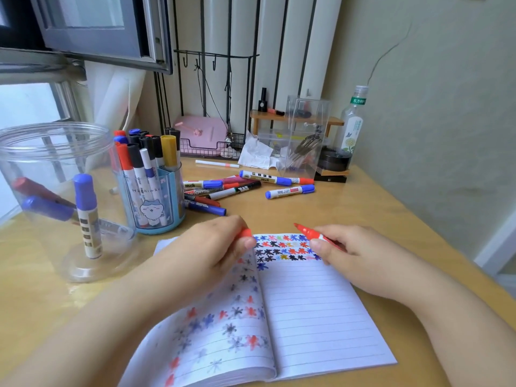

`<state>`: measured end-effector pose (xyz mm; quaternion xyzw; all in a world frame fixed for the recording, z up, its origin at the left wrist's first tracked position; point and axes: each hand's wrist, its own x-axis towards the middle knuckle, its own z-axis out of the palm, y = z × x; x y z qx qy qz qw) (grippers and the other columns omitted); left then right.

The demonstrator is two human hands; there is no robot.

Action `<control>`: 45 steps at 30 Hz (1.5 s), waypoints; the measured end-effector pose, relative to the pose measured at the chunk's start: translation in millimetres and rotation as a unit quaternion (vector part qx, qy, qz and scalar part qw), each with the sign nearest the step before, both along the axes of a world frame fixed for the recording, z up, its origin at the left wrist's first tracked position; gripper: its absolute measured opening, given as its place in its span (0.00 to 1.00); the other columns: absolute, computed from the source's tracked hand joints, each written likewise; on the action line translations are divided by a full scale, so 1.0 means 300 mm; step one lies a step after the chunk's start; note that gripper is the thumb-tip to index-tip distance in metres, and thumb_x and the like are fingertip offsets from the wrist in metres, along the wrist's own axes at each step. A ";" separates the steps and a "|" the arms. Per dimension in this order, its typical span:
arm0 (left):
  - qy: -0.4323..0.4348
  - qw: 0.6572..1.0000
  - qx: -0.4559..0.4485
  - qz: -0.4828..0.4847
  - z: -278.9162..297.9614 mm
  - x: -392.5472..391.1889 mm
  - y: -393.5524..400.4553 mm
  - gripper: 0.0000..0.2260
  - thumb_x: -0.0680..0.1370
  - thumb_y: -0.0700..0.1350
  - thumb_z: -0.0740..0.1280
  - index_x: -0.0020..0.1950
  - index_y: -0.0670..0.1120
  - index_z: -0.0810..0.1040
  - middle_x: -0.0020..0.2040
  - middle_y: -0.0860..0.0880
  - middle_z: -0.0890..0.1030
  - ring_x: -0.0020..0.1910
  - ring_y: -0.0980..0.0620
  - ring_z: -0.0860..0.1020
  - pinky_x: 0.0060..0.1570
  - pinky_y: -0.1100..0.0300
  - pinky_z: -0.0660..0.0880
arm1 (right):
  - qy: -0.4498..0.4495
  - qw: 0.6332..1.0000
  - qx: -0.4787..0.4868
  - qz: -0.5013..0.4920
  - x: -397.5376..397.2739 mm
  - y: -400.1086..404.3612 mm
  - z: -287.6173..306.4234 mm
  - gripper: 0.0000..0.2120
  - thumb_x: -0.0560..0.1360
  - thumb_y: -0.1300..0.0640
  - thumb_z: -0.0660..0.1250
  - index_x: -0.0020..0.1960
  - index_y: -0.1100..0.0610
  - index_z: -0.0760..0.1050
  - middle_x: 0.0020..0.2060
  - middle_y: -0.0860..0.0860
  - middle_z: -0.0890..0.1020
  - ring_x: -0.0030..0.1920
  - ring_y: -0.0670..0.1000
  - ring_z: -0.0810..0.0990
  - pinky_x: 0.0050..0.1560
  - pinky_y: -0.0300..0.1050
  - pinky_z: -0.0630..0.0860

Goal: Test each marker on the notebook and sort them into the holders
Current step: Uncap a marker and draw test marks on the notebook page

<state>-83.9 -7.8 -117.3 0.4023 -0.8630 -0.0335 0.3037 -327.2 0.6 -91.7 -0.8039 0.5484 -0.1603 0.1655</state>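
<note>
1. The surface point(363, 208) is a pale wooden desk pushed into a corner — a beige wall on the right, a window with a grey frame point(92, 26) on the left.
2. An open lined notebook point(312, 308) lies at the near edge; rows of small blue, red and black star-shaped marks cross the top of its right page and run down its left page.
3. The right hand point(351, 252) holds an uncapped red marker point(315, 234) above the top of the right page, fingers point(318, 245) curled round its barrel, the tip pointing up and to the left.
4. The left hand point(212, 247) pinches the red cap point(245, 233) between thumb and fingers, resting over the upper left page.
5. Left of the notebook stands a blue holder point(156, 202) with a cartoon face, packed with capped markers — red, blue, black and yellow tops.
6. Further left is a large clear jar point(58, 191) holding a few markers, one blue-capped one standing upright.
7. A loose pile of markers point(215, 191) lies just beyond the blue holder, and two more blue-capped markers point(290, 191) lie apart to its right.
8. At the back: a pink box point(201, 132) in a wire basket, crumpled tissue point(257, 155), a clear acrylic case point(304, 135), a small wooden shelf point(332, 120) and a clear bottle point(353, 121) with a green label.
9. A black wire rack point(215, 55) with hooks stands against the white panels behind.
</note>
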 end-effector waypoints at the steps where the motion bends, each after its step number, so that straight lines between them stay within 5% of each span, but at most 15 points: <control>1: -0.007 1.000 0.000 0.006 -0.008 -0.010 0.005 0.13 0.78 0.63 0.49 0.38 0.59 0.60 0.35 0.58 0.68 0.37 0.61 0.70 0.35 0.64 0.63 | -0.036 0.999 0.021 -0.011 0.002 0.004 0.000 0.10 0.80 0.47 0.55 0.43 0.40 0.72 0.33 0.41 0.77 0.31 0.41 0.71 0.30 0.37 0.68; 3: 0.000 1.000 0.005 0.007 -0.013 -0.025 0.014 0.09 0.79 0.56 0.53 0.39 0.58 0.61 0.37 0.58 0.67 0.38 0.60 0.68 0.38 0.67 0.64 | -0.109 0.993 0.043 -0.027 0.015 0.004 0.000 0.12 0.81 0.55 0.56 0.51 0.37 0.71 0.30 0.37 0.77 0.29 0.39 0.71 0.24 0.29 0.65; 6: -0.016 0.999 -0.010 0.031 -0.013 -0.032 0.015 0.05 0.79 0.52 0.58 0.50 0.53 0.71 0.43 0.58 0.70 0.42 0.56 0.70 0.38 0.68 0.64 | -0.262 0.962 0.054 -0.054 0.044 -0.005 -0.019 0.19 0.79 0.61 0.62 0.67 0.46 0.68 0.37 0.46 0.83 0.32 0.39 0.77 0.35 0.28 0.72; 11: -0.092 0.988 -0.016 0.121 -0.050 -0.029 0.012 0.09 0.76 0.61 0.55 0.51 0.59 0.67 0.40 0.63 0.68 0.50 0.61 0.73 0.41 0.59 0.73 | -0.515 0.844 0.139 -0.047 0.109 0.001 -0.051 0.07 0.79 0.66 0.60 0.51 0.58 0.75 0.39 0.60 0.83 0.33 0.49 0.81 0.34 0.36 0.77; 15: -0.137 0.982 0.003 0.126 -0.062 -0.032 -0.007 0.08 0.78 0.57 0.56 0.51 0.56 0.69 0.47 0.57 0.72 0.52 0.57 0.73 0.34 0.67 0.64 | -0.604 0.758 0.244 -0.033 0.134 -0.013 -0.069 0.09 0.76 0.68 0.59 0.52 0.63 0.76 0.36 0.61 0.82 0.32 0.49 0.81 0.34 0.36 0.78; 22: -0.138 0.984 0.042 0.106 -0.052 -0.051 -0.008 0.07 0.80 0.52 0.57 0.55 0.56 0.72 0.55 0.57 0.73 0.56 0.56 0.72 0.36 0.77 0.63 | -0.402 0.905 0.115 -0.084 0.149 -0.037 -0.129 0.05 0.77 0.55 0.62 0.43 0.52 0.69 0.23 0.52 0.72 0.22 0.48 0.63 0.26 0.40 0.61; 25: -0.140 0.983 0.028 0.115 -0.054 -0.056 0.002 0.09 0.80 0.53 0.54 0.57 0.54 0.70 0.54 0.56 0.74 0.55 0.54 0.72 0.32 0.70 0.62 | -0.383 0.914 0.094 -0.097 0.162 -0.053 -0.144 0.08 0.77 0.53 0.61 0.40 0.53 0.69 0.21 0.52 0.71 0.21 0.48 0.63 0.24 0.38 0.61; 31: -0.117 0.986 0.033 0.111 -0.076 -0.061 -0.001 0.14 0.80 0.54 0.54 0.63 0.50 0.67 0.48 0.53 0.72 0.53 0.49 0.73 0.47 0.59 0.68 | -0.394 0.912 0.053 -0.106 0.160 -0.059 -0.182 0.09 0.76 0.61 0.63 0.37 0.55 0.70 0.19 0.49 0.67 0.20 0.46 0.62 0.22 0.37 0.60; 45: -0.127 0.984 0.014 0.123 -0.089 -0.069 -0.006 0.17 0.80 0.55 0.53 0.67 0.49 0.63 0.54 0.53 0.73 0.54 0.50 0.72 0.41 0.60 0.63 | -0.368 0.924 0.003 -0.104 0.148 -0.070 -0.198 0.12 0.73 0.59 0.65 0.33 0.54 0.67 0.23 0.49 0.68 0.26 0.50 0.62 0.27 0.42 0.60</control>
